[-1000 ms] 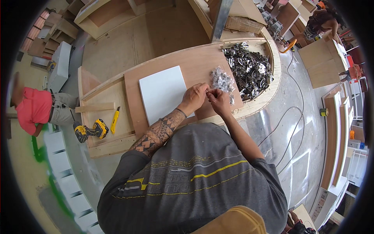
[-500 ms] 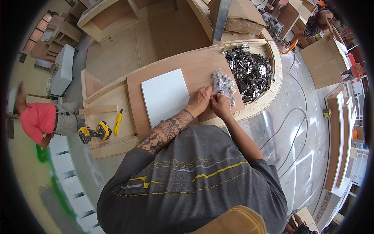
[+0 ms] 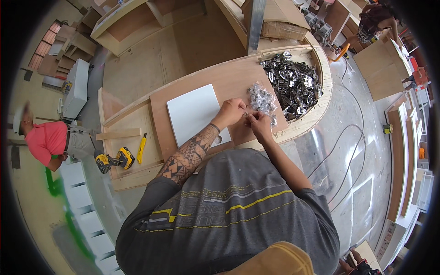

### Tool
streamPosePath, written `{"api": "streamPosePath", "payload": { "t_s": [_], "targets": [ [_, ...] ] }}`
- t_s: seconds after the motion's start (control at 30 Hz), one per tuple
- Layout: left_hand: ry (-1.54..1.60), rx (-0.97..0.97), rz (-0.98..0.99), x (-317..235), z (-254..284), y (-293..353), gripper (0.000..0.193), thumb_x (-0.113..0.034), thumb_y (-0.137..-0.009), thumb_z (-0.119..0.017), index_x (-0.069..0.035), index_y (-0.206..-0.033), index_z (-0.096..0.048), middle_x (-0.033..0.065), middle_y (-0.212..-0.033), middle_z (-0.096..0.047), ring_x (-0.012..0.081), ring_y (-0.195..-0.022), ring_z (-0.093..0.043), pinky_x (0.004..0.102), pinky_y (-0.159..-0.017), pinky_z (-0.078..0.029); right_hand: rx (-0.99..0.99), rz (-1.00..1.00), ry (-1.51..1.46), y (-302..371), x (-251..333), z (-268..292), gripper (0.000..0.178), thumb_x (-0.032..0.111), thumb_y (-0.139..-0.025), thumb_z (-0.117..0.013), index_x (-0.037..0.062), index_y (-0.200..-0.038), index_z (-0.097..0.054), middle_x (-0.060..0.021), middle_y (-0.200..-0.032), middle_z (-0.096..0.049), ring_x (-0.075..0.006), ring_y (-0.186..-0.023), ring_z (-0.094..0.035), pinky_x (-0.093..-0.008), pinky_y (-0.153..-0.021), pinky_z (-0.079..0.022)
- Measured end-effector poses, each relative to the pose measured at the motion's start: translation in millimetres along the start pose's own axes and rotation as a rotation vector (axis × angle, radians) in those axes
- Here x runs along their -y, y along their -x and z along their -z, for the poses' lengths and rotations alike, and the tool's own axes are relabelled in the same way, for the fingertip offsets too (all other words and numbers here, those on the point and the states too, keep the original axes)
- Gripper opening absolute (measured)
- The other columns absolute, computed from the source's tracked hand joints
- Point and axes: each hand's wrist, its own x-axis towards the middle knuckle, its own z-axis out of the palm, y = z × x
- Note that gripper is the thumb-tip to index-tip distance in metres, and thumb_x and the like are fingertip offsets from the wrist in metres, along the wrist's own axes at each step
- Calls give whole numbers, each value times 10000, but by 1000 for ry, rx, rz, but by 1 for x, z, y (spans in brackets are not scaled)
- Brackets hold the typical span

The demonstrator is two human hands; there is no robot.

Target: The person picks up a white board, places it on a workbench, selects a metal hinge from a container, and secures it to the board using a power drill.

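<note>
Small piece point(image 3: 246, 114) sits between left hand point(image 3: 232, 111) and right hand point(image 3: 260, 125), both pinched on it, nearly touching; pale, shape unclear.

Place: a woodworking workshop, apparently for cabinets or furniture
Worktop: a raw wooden frame point(image 3: 327, 87) with a rounded end, a brown board point(image 3: 238, 75) laid across it
Tools: a yellow-and-black cordless drill point(image 3: 101, 160) and a yellow utility knife point(image 3: 142, 149)
Hardware: heaped shiny metal fittings point(image 3: 293, 85) beside small clear packets point(image 3: 261, 98)
Carpentry: an open, unpainted wooden cabinet point(image 3: 121, 34); a plain wooden box point(image 3: 378, 80)
Floor: bare, grey and hard point(image 3: 334, 123)
Co-workers: a person in a pink shirt point(image 3: 48, 140), standing
</note>
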Motion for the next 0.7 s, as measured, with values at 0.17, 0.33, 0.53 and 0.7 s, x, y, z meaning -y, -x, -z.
{"api": "streamPosePath", "payload": {
  "t_s": [0.17, 0.33, 0.53, 0.7],
  "targets": [
    [85, 136, 58, -7, 9, 6, 204, -96, -864, -696, 3, -1042, -711, 130, -993, -750, 230, -877, -740, 342, -820, -591, 21, -82, -241, -7, -5, 0, 149, 78, -1011, -603, -41, -1097, -578, -117, -944, -706, -186, -760, -717, -301, -728, -631],
    [147, 187, 118, -9, 13, 14, 255, -98, -862, -701, -2, -1097, -715, 137, -997, -759, 221, -921, -742, 332, -847, -586, 53, -217, -389, -11, -3, 1, 124, 40, -1003, -582, 27, -1127, -573, -91, -915, -696, -166, -752, -706, -265, -667, -605],
    [103, 170, 30, -3, 13, 18, 213, -137, -902, -712, -16, -1077, -728, 134, -964, -765, 202, -896, -744, 315, -809, -585, 145, -293, -569, -23, -7, 4, 52, 84, -1015, -558, 110, -1042, -594, -19, -825, -653, -112, -672, -628, -217, -572, -505],
    [167, 173, 96, -13, 17, 20, 179, -158, -945, -697, -17, -1050, -732, 106, -869, -768, 190, -796, -737, 318, -729, -580, 180, -364, -775, -30, -15, 9, 74, 76, -1007, -538, 107, -1061, -577, -20, -811, -634, -122, -652, -609, -236, -570, -507]
  ]
}}
